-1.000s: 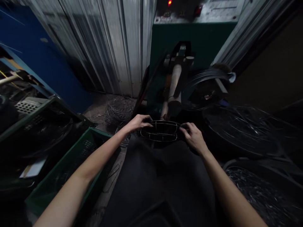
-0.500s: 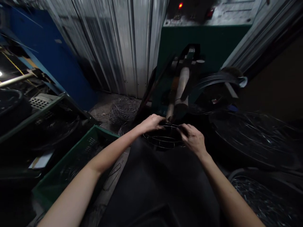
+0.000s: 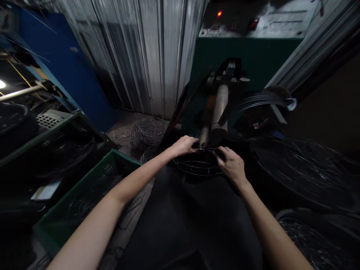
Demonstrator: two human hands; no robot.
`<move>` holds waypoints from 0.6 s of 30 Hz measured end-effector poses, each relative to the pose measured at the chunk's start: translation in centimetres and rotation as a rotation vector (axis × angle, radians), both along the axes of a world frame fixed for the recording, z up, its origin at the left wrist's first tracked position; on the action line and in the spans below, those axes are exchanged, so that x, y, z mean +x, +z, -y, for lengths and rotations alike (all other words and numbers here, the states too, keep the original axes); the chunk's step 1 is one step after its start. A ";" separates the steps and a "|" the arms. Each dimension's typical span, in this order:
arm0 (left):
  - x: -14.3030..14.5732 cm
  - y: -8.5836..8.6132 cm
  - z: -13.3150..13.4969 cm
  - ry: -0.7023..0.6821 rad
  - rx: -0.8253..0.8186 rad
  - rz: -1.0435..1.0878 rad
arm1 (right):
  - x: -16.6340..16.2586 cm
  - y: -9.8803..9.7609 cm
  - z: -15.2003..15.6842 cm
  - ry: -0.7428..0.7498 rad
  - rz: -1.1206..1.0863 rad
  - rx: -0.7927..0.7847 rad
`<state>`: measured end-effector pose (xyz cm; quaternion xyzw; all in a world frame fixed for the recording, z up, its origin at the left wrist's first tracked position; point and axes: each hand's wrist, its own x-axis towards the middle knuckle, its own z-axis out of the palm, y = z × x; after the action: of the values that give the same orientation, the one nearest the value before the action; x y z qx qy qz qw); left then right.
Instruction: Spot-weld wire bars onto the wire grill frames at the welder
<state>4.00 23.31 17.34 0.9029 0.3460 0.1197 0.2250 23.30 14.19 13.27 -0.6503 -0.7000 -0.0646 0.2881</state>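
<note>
Showing, left to right: green plastic crate (image 3: 87, 191); left hand (image 3: 184, 146), fingers curled and pinching the rim of a ringed wire frame (image 3: 197, 167) held just below the press ram (image 3: 219, 108); right hand (image 3: 229, 163), fingers pinching the same rim. Rings appear already joined; any remaining work is not shown.

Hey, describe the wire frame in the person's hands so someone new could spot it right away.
Start at the green machine with the red light above it. Follow its pale cylinder down to the person's left hand and right hand. Between them is a rounded frame of bent wire, neatly shaped and hand-held, unlike the tangled wire bundle on the floor nearby.
</note>
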 end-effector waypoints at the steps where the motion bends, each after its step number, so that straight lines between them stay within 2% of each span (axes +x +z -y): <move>1: 0.0 -0.1 -0.1 0.000 0.000 -0.003 | 0.0 0.0 -0.1 -0.001 -0.001 -0.004; 6: 0.0 -0.2 -0.3 -0.009 0.007 -0.013 | -0.3 0.4 0.1 -0.001 0.000 -0.019; 9: 0.1 0.0 -0.3 0.000 0.016 -0.034 | 0.7 0.6 0.7 0.023 -0.124 0.009; 12: 0.4 0.1 -0.2 -0.002 0.037 -0.048 | 2.9 -0.4 1.7 -0.067 -0.273 0.060; 14: 0.4 0.0 -0.3 -0.009 0.040 -0.030 | 4.4 -1.6 2.3 -0.094 -0.286 0.004; 16: 0.0 -0.3 -0.5 -0.015 0.026 0.000 | 5.5 -2.7 2.5 -0.050 -0.268 -0.078; 18: -0.8 -0.6 -1.0 -0.020 -0.006 0.019 | 5.8 -3.1 2.6 0.000 -0.260 -0.086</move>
<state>3.24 24.28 16.72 0.9045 0.3350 0.1250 0.2322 29.05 11.59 10.21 -0.6648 -0.6590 0.0502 0.3482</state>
